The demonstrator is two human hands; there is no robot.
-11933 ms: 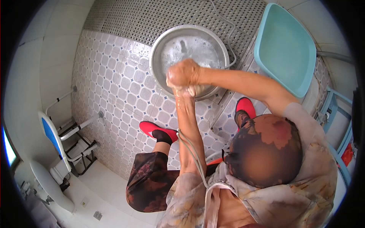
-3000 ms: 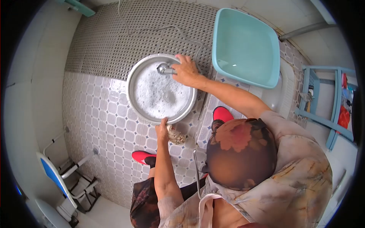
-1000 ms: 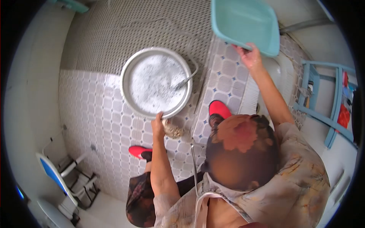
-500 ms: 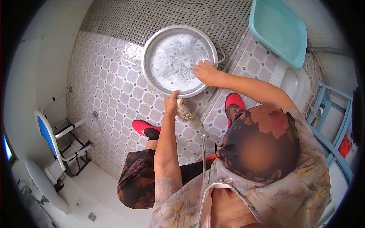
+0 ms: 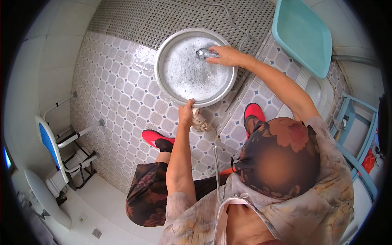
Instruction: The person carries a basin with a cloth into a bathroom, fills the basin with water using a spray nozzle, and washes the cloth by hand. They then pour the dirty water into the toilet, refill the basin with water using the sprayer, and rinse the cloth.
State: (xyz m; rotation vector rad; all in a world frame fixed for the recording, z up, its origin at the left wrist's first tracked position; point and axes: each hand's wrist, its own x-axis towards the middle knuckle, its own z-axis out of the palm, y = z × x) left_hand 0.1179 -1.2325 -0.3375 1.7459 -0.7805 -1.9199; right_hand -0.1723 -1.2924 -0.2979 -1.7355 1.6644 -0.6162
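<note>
Left hand (image 5: 186, 113): closed on near rim of basin (image 5: 209, 101); cloth (image 5: 199, 121) beside | Right hand (image 5: 228, 56): gripping showerhead (image 5: 202, 54)

Honestly, the easiest way in is over the left rim of the round silver metal basin (image 5: 158, 71), coming across the pale patterned tile floor (image 5: 116, 87). Left hand (image 5: 186, 113) and a bunched cream bundle (image 5: 199, 121) crowd the near rim. Right hand (image 5: 228, 56) with a shiny metal shower head (image 5: 204, 54) blocks the far right, and that forearm (image 5: 279, 81) bars the narrow gap to the turquoise plastic tub (image 5: 304, 36).
</note>
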